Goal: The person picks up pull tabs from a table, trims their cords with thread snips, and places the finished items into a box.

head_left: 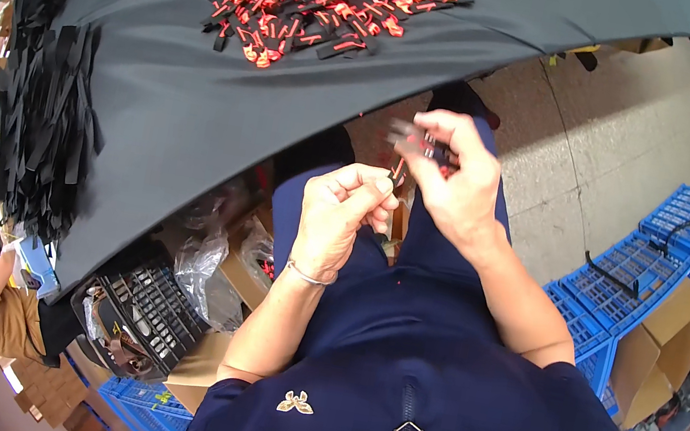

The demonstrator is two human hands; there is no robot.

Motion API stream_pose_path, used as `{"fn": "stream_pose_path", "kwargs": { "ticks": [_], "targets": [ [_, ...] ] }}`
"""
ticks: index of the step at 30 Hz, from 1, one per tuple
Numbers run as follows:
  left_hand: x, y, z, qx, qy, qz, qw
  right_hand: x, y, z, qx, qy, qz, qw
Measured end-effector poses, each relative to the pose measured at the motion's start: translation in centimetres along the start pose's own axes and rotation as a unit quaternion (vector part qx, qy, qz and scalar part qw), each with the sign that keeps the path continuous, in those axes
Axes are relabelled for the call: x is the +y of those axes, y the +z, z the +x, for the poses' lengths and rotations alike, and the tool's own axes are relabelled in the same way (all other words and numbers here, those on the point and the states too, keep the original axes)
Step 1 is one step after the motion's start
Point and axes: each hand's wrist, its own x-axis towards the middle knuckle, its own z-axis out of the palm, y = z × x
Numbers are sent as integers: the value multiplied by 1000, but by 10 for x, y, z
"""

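My left hand [334, 214] is closed in a pinch, thumb against forefinger, over my lap. Between its fingertips a small black strap piece with a red strip [398, 168] sticks up. Just to the right and above, my right hand [469, 182] is curled around a small cutting tool that looks like thread snips [418, 143]. Motion smears the snips, and their blades are near the strap piece; whether they touch it I cannot tell. On the black-covered table beyond lies a large heap of similar black-and-red strap pieces [336, 2].
Black straps [56, 128] hang in bundles along the left of the black-covered table [164, 91]. A black crate [149, 306] and clear plastic bags [202, 269] stand below its edge. Blue crates [619, 282] and a cardboard box [662, 355] are at right. A person [6, 304] stands far left.
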Motion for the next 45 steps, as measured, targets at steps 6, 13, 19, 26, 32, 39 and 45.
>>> {"fn": "stream_pose_path", "kwargs": {
  "ticks": [6,13,19,26,32,39,45],
  "targets": [
    [-7,-5,-5,6,-1,-16,1000,-6,-17,-5,32,48,35,998],
    [-8,1,-3,10,23,18,1000,3,-29,-24,33,-175,-194,965],
    [-7,3,-2,6,22,40,999,5,-27,-23,19,-185,-229,955],
    [-10,0,0,15,6,54,998,8,-27,-21,5,-199,-229,953],
    [-14,1,4,2,-10,40,999,29,-17,-30,-116,193,249,942],
    [-14,10,6,30,-3,82,996,27,-17,-28,-34,17,-24,999],
    [-20,2,10,31,6,77,997,19,-19,-24,-95,101,87,987]
  ]
}}
